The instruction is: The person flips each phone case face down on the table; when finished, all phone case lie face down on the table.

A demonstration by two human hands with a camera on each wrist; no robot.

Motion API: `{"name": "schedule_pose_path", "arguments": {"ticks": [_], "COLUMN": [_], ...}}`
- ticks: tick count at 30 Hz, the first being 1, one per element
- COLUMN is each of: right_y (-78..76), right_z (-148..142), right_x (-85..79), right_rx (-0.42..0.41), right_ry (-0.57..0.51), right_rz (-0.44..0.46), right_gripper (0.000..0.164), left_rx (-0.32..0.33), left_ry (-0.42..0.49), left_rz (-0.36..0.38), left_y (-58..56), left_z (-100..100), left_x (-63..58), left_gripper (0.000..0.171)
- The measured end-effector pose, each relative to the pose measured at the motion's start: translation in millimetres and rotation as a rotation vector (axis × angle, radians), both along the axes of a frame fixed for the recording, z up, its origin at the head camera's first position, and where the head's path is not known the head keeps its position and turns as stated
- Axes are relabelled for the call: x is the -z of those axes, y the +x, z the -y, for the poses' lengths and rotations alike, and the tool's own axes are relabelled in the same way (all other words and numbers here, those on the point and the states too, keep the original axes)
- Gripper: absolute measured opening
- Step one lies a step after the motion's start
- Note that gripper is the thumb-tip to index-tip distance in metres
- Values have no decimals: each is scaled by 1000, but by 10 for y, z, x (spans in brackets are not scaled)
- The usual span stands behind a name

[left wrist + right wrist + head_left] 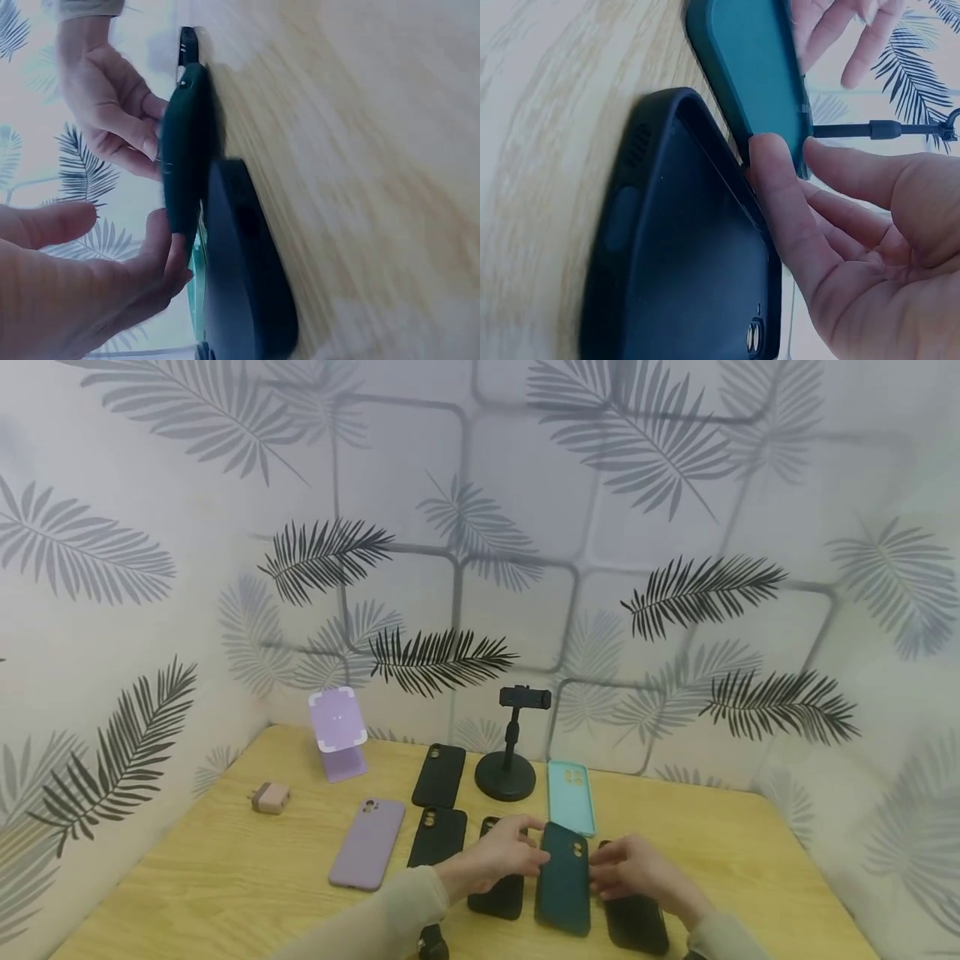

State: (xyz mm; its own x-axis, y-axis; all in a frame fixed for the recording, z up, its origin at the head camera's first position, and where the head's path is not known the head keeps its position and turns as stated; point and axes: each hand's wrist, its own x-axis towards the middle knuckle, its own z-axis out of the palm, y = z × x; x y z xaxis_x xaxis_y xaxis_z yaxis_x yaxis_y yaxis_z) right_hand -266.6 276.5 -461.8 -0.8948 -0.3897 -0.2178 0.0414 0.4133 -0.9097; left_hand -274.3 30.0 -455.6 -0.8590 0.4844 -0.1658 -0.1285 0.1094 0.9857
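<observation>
A dark green phone case (564,889) stands between my two hands, its camera cutouts at the upper right. My right hand (637,868) pinches its right edge; in the right wrist view the thumb and index finger (772,165) meet at the rim. At the opposite edge, my left hand (506,852) touches the case with its fingertips, the thumb held apart in the left wrist view. Below the left hand lies a black phone case (498,897). Another black case (637,927) lies under the right hand, its hollow inside facing up in the right wrist view.
A turquoise case (570,797) lies behind the green one. Two more black cases (438,775) and a mauve case (367,845) lie to the left. Farther back stand a black phone holder (506,775) and a lilac stand (337,722). A pink charger (272,797) sits far left.
</observation>
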Motion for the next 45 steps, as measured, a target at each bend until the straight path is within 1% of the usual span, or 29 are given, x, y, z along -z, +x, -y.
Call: {"name": "schedule_pose_path", "arguments": {"ticks": [3, 5, 9, 14, 17, 21, 24, 28, 31, 34, 36, 39, 42, 45], "right_y": [3, 9, 21, 6, -11, -33, -51, -72, -80, -83, -84, -80, -53, -19], "right_z": [38, 74, 136, 170, 173, 185, 193, 168, 127, 89, 64, 29, -1, -21], "right_x": [3, 0, 2, 22, 36, 33, 35, 70, 93, 97, 93, 82, 69, 60], "right_rx": [0, -2, -9, -34, -47, -58, -78, -107, -120, -110, -85, -28, 16, 24], "right_ry": [-6, -7, -9, -74, -111, -128, -144, -189, -226, -240, -222, -157, -60, 25], "right_rz": [10, 24, 40, 69, 79, 82, 94, 113, 131, 141, 132, 92, 35, -15], "right_gripper": [32, 33, 39, 47, 50, 55, 58, 59, 56, 56, 58, 61, 58, 53], "left_rx": [-31, -29, -23, -24, -11, 29, 55, 66, 84, 111, 117, 108, 97, 100], "left_ry": [44, 53, 60, 59, 68, 80, 67, 14, -30, -44, -45, -68, -100, -120], "left_rz": [23, 38, 43, 27, 21, 12, 15, 16, -5, -22, -31, -39, -45, -44], "left_y": [-9, -8, -1, -7, -11, -2, 9, 9, 18, 34, 40, 45, 43, 42], "left_z": [-17, -27, -44, -59, -69, -93, -121, -143, -135, -124, -119, -107, -89, -71], "left_x": [6, 9, 27, 46, 43, 31, 35, 50, 58, 68, 67, 52, 28, 14], "left_gripper": [55, 56, 58, 57, 55, 52, 52, 55, 59, 62, 62, 63, 63, 63]}}
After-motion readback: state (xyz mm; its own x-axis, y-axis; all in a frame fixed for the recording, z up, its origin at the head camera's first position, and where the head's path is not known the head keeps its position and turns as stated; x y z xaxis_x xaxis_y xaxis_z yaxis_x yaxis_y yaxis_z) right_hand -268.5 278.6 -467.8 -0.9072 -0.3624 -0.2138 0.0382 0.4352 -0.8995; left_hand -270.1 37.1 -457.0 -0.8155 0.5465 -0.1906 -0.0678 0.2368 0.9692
